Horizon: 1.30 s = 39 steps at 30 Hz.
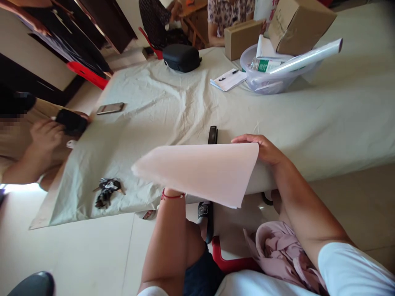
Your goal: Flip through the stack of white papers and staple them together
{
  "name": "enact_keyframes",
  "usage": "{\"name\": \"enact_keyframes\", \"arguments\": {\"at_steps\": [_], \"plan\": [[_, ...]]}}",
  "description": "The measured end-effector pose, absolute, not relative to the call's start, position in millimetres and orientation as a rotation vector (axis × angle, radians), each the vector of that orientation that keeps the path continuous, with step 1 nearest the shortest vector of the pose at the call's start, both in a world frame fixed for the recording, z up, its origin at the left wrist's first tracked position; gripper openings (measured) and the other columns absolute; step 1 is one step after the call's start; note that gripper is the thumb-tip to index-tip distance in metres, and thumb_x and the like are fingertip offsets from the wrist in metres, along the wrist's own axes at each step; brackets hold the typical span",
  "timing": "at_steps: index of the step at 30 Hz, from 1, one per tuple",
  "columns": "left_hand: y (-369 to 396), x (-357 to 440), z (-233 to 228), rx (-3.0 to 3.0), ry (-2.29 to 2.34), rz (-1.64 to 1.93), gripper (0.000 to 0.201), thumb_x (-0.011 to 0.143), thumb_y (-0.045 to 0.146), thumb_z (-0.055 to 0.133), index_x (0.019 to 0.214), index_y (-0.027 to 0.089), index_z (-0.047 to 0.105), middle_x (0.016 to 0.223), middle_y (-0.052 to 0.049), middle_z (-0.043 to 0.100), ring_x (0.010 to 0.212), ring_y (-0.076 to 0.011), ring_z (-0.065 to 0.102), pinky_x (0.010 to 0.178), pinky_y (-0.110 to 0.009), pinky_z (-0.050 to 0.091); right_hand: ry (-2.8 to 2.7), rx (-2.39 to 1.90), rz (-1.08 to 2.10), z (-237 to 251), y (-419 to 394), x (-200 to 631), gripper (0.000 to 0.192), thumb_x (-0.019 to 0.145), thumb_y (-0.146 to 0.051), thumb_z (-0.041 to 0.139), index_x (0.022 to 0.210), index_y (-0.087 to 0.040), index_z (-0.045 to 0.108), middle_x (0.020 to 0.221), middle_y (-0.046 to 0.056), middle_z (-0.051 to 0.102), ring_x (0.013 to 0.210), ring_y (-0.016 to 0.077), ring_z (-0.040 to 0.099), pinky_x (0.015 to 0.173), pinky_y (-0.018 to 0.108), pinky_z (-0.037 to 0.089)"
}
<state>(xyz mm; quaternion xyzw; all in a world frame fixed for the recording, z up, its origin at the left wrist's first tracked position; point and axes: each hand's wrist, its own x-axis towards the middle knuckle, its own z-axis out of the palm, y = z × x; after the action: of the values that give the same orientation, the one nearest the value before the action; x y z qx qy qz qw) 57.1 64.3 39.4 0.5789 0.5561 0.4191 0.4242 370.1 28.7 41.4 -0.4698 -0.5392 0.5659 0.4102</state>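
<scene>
A large white sheet of paper (203, 170) is held up over the near edge of the cloth-covered table (324, 119). My right hand (265, 149) grips its right corner, fingers on top. My left hand is hidden under the sheet; only the wrist with a red string (171, 196) shows, so it seems to hold the sheet from below. A black stapler (212, 135) lies on the cloth just behind the paper.
A bunch of keys (106, 191) lies at the near left, a phone (110, 108) further back. A black case (181, 57), notepad with pen (228, 79), clear tub with rolled paper (271, 72) and cardboard boxes (298, 22) stand at the far side. Another person's hand (46, 135) holds a dark object at left.
</scene>
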Motion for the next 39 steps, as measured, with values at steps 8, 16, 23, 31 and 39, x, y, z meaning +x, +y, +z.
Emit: {"name": "enact_keyframes", "arguments": {"at_steps": [8, 16, 23, 31, 39], "plan": [[59.7, 84.4, 51.5, 0.904, 1.119, 1.057, 0.071, 0.061, 0.061, 0.11, 0.114, 0.021, 0.085, 0.128, -0.015, 0.088, 0.122, -0.0378, 0.083, 0.105, -0.05, 0.072, -1.298, -1.22, 1.103, 14.5, 37.1, 377.1, 0.05, 0.1, -0.078, 0.073, 0.103, -0.029, 0.078, 0.092, 0.0, 0.075, 0.084, 0.02, 0.069, 0.089, 0.037, 0.062], [59.2, 89.7, 49.4, 0.848, 1.022, 1.137, 0.075, 0.069, 0.067, 0.104, 0.12, 0.016, 0.083, 0.124, -0.018, 0.088, 0.127, -0.0398, 0.083, 0.114, -0.049, 0.068, -1.15, -1.134, 1.116, 12.0, 37.8, 367.0, 0.061, 0.1, -0.079, 0.073, 0.133, -0.029, 0.081, 0.128, 0.006, 0.083, 0.123, 0.0314, 0.078, 0.113, 0.05, 0.064], [55.9, 86.9, 51.4, 0.907, 0.993, 1.043, 0.076, 0.065, 0.064, 0.107, 0.119, 0.016, 0.084, 0.125, -0.017, 0.089, 0.121, -0.04, 0.084, 0.107, -0.048, 0.071, -1.264, -1.097, 1.359, 17.6, 31.0, 366.6, 0.057, 0.103, -0.074, 0.072, 0.144, -0.035, 0.079, 0.138, 0.005, 0.081, 0.121, 0.03, 0.08, 0.108, 0.05, 0.067], [58.8, 90.1, 48.8, 0.846, 1.036, 1.167, 0.077, 0.064, 0.068, 0.106, 0.118, 0.018, 0.084, 0.122, -0.015, 0.089, 0.121, -0.0367, 0.085, 0.11, -0.044, 0.07, -1.233, -1.14, 1.319, 19.7, 30.8, 376.8, 0.052, 0.1, -0.072, 0.078, 0.134, -0.033, 0.084, 0.13, 0.003, 0.084, 0.12, 0.0288, 0.081, 0.115, 0.05, 0.065], [54.8, 102.0, 44.0, 0.771, 1.058, 1.026, 0.068, 0.067, 0.062, 0.107, 0.111, 0.015, 0.084, 0.113, -0.016, 0.09, 0.111, -0.0364, 0.086, 0.106, -0.048, 0.071, -0.985, -1.179, 1.408, 19.3, 36.5, 380.4, 0.057, 0.083, -0.065, 0.096, 0.122, -0.025, 0.084, 0.12, 0.007, 0.086, 0.111, 0.0299, 0.083, 0.112, 0.052, 0.065]]}}
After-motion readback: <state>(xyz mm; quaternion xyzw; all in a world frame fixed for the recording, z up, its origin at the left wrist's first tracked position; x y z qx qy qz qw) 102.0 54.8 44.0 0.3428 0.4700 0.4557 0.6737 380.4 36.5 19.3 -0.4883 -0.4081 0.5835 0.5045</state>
